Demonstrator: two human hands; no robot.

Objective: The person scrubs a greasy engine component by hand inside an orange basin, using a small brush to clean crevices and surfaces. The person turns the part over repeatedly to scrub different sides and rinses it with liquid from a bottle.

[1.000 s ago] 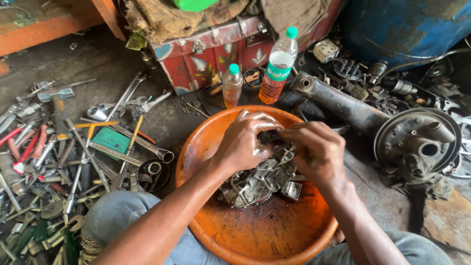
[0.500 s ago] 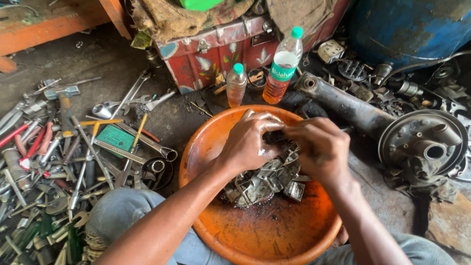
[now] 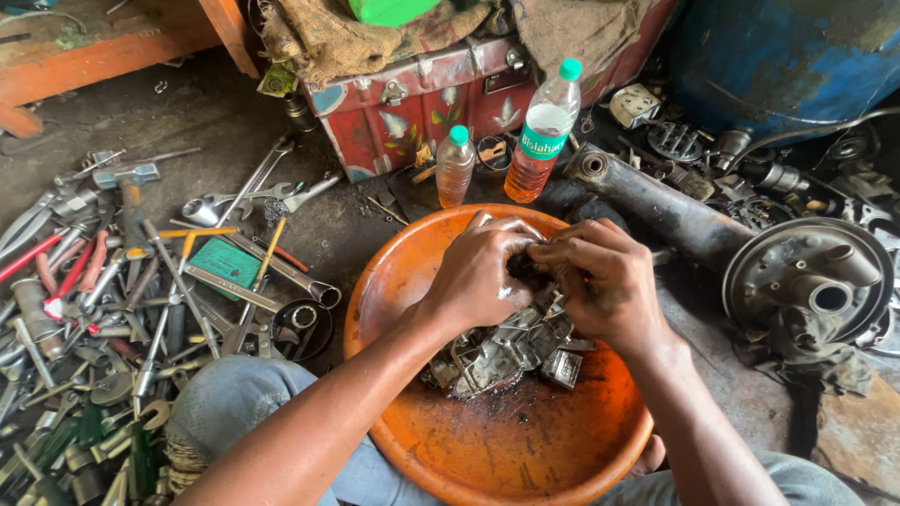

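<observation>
Hidden between left hand (image 3: 478,272) and right hand (image 3: 600,281): a small dark part, shape and long axis impossible to make out. Fingers of both curled shut around it, above greasy metal engine parts (image 3: 497,351) piled in the orange basin (image 3: 525,450) on the floor.

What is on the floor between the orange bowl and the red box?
Two plastic bottles stand between the orange bowl and the red box: a small bottle and a taller bottle, both holding orange-brown liquid. The head view shows this.
</observation>
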